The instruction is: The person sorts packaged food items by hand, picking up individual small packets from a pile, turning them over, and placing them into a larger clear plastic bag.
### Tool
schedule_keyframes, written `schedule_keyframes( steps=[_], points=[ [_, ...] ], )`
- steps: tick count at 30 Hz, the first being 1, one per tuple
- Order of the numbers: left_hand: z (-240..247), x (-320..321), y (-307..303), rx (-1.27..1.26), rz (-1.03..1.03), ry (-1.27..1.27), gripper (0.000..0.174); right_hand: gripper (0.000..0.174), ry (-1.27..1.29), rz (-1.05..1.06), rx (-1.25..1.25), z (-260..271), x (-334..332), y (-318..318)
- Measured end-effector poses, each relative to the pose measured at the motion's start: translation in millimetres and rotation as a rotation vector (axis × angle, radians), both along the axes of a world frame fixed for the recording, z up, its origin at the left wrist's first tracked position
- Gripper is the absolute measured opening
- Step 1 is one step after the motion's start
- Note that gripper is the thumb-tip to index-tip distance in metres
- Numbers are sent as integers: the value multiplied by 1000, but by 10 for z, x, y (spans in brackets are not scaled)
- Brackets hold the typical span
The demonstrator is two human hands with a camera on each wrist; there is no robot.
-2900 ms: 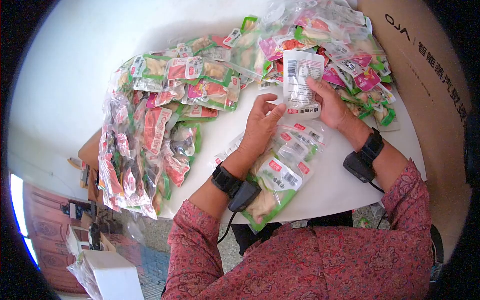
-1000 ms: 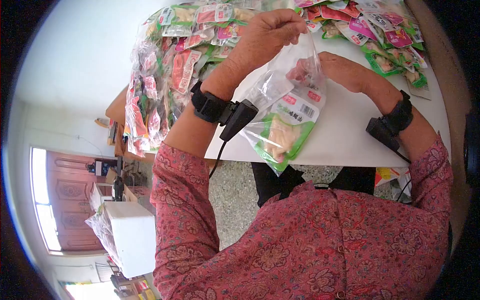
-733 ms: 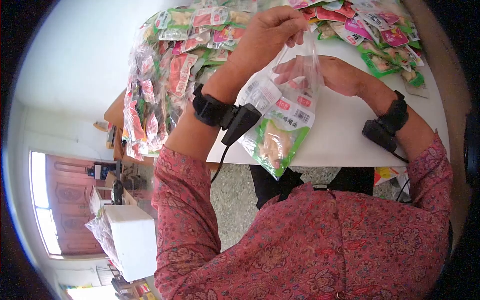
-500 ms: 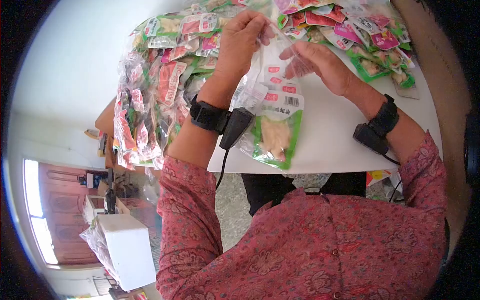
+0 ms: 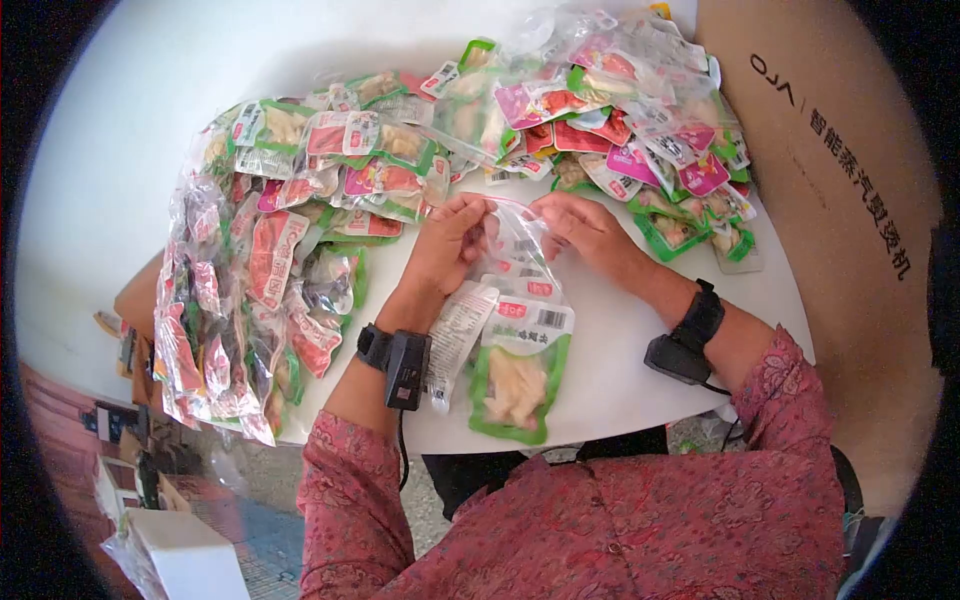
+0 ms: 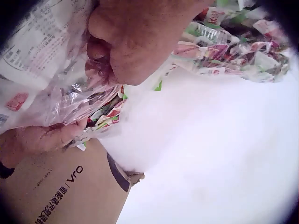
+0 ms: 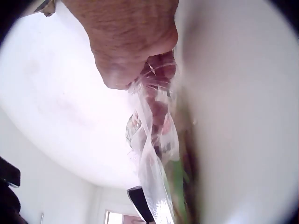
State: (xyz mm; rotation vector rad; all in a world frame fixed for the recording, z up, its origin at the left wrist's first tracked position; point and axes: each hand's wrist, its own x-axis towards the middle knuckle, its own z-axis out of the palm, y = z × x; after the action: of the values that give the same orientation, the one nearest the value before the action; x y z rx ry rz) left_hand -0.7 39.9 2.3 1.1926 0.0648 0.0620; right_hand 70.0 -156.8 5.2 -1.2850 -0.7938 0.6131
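A clear plastic zip bag (image 5: 525, 245) with a pinkish strip along its mouth lies near the table's front edge. Inside it is a green-edged food packet (image 5: 520, 385) with pale pieces, overlapping other packets. A white printed packet (image 5: 462, 335) shows along the bag's left side. My left hand (image 5: 450, 245) pinches the left end of the bag's mouth, fingers curled. At the other end, my right hand (image 5: 590, 235) pinches the film between thumb and fingers; its fingertips show through the plastic in the right wrist view, where the bag (image 7: 149, 163) hangs below the hand.
A long heap of bagged packets (image 5: 290, 250) covers the table's left side. Another pile of packets (image 5: 640, 110) stands at the back right. Beyond the white table (image 5: 660, 410) on the right rises a large cardboard box (image 5: 830, 230). A white box (image 5: 190, 555) stands lower left.
The white-backed packet held by my right hand is gone from it. The bag was lifted and tilted, then lowered flat, and both hands have come to its mouth.
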Motion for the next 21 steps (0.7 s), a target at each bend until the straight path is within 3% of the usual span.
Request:
schedule_keyframes(
  steps=[4, 6, 11, 13, 16, 18, 19, 20, 21],
  points=[
    [-85, 32, 51, -47, -93, -2, 15, 20, -246, -123, -55, 4, 71, 24],
    [-98, 28, 71, -52, -96, -16, 15, 17, -507, -189, -171, 33, 72, -1],
    [-57, 3, 37, -124, -88, -47, 14, 14, -581, -179, -242, -14, 103, -17],
    [27, -40, 15, 33, -86, -68, 23, 15, -634, -164, -283, -4, 102, -24],
    [8, -18, 51, 16, -159, -139, 32, 15, -735, -252, -308, 112, 107, -16],
    [-30, -7, 64, -62, -160, -113, 35, 14, -921, -441, -290, 294, 138, -11],
    [-51, -11, 63, -128, -162, -71, 38, 15, -1127, -456, -341, 385, 239, -13],
    [-65, -14, 62, -136, -161, -74, 38, 15, -1131, -452, -348, 468, 327, 12],
    [-66, -12, 66, -129, -155, -76, 38, 20, -1365, -524, -419, 552, 413, 46]
  ],
)
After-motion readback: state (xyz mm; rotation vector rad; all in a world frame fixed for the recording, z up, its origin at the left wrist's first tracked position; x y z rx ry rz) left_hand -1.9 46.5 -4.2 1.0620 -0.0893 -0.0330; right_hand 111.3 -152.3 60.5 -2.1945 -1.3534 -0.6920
